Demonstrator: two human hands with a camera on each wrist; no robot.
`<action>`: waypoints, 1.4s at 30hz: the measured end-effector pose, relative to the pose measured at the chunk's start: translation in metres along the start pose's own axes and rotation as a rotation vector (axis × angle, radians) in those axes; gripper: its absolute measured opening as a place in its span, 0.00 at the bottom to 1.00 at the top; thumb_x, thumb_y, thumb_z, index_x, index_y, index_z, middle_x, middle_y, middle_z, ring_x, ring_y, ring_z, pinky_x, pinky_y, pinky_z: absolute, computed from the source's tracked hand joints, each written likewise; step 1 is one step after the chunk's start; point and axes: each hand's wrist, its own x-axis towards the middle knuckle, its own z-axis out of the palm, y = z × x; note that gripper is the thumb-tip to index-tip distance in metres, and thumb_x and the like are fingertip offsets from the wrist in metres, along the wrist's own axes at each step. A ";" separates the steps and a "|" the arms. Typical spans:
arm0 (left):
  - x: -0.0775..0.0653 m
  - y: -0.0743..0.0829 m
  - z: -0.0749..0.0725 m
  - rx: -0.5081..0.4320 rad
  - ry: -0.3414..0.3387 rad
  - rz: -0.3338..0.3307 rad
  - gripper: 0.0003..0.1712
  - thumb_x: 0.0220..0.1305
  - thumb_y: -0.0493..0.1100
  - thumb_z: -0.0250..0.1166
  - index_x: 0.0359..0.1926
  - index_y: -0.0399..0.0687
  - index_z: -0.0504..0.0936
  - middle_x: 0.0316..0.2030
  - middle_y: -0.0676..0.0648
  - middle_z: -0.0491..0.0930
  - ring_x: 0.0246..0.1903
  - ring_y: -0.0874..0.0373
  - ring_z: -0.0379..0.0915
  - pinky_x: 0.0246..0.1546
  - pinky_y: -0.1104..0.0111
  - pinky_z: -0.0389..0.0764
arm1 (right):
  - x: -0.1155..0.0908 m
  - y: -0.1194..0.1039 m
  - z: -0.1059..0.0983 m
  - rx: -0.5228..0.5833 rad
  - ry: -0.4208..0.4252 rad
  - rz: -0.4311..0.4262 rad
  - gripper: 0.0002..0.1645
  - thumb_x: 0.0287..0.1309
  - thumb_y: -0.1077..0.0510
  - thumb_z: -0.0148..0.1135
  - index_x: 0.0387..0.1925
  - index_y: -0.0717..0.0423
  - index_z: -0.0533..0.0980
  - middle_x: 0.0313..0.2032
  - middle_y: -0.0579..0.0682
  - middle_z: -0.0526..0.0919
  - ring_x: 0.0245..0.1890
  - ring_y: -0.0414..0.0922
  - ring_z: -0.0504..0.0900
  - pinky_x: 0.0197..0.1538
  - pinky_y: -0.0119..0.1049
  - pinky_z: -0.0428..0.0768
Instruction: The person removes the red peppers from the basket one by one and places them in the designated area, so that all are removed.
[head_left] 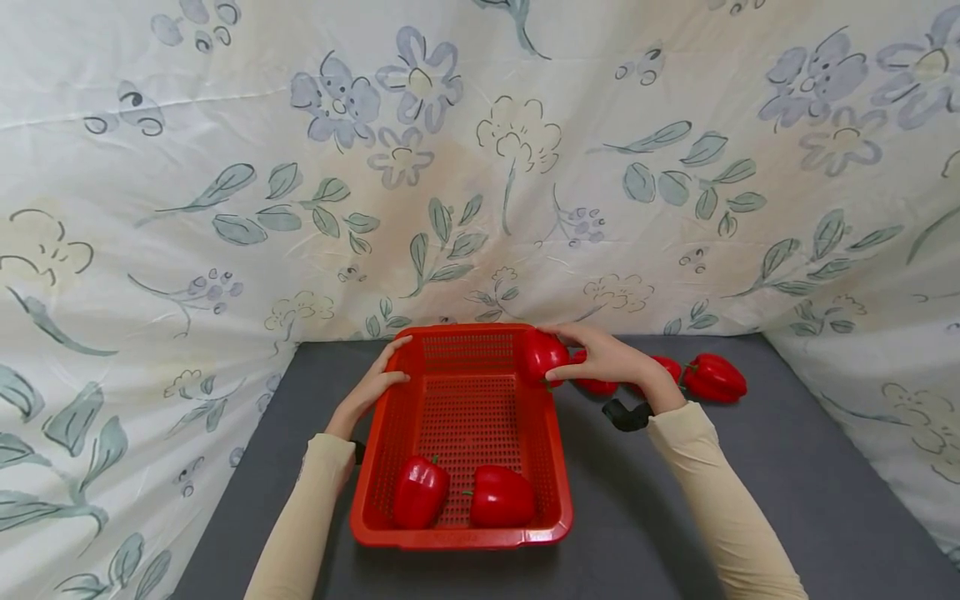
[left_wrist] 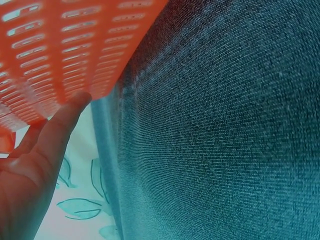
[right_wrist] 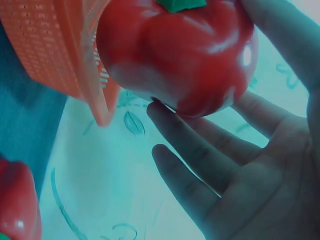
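Note:
My right hand (head_left: 609, 360) holds a glossy red bell pepper (head_left: 543, 357) over the far right corner of a red plastic basket (head_left: 558, 467). In the right wrist view, the thumb and fingers hold this pepper (right_wrist: 175, 55) from either side, its green stem towards the camera. My left hand (head_left: 369, 392) grips the basket's left rim near the far end. The left wrist view shows fingers (left_wrist: 60, 125) against the slotted outer wall (left_wrist: 75, 50). Inside the basket's near end lie two more red bell peppers, one at left (head_left: 422, 492) and one at right (head_left: 502, 497).
Right of the basket, behind my right hand, a row of red bell peppers lies on the dark grey table (head_left: 750, 483); the outermost pepper (head_left: 714, 377) is fully visible. A floral cloth (head_left: 480, 167) hangs along the table's back and sides.

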 end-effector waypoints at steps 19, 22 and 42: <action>-0.007 0.012 0.003 -0.001 -0.016 0.007 0.41 0.61 0.28 0.50 0.72 0.53 0.46 0.71 0.40 0.39 0.61 0.33 0.54 0.44 0.60 0.73 | -0.050 0.021 -0.021 -0.007 0.150 0.113 0.47 0.43 0.48 0.72 0.66 0.41 0.61 0.58 0.49 0.70 0.55 0.52 0.69 0.45 0.47 0.78; -0.002 0.001 0.001 0.004 -0.002 0.025 0.41 0.60 0.30 0.51 0.71 0.58 0.48 0.70 0.42 0.42 0.60 0.35 0.57 0.44 0.60 0.74 | -0.059 0.024 -0.023 -0.048 0.174 0.148 0.49 0.43 0.46 0.71 0.67 0.42 0.60 0.60 0.52 0.68 0.55 0.54 0.69 0.45 0.49 0.78; -0.012 0.023 0.006 -0.012 -0.023 0.004 0.42 0.60 0.28 0.51 0.72 0.49 0.45 0.70 0.39 0.39 0.61 0.33 0.53 0.44 0.60 0.72 | -0.108 0.052 -0.025 -0.053 0.239 0.289 0.49 0.46 0.46 0.69 0.69 0.43 0.57 0.61 0.60 0.64 0.54 0.60 0.68 0.37 0.43 0.81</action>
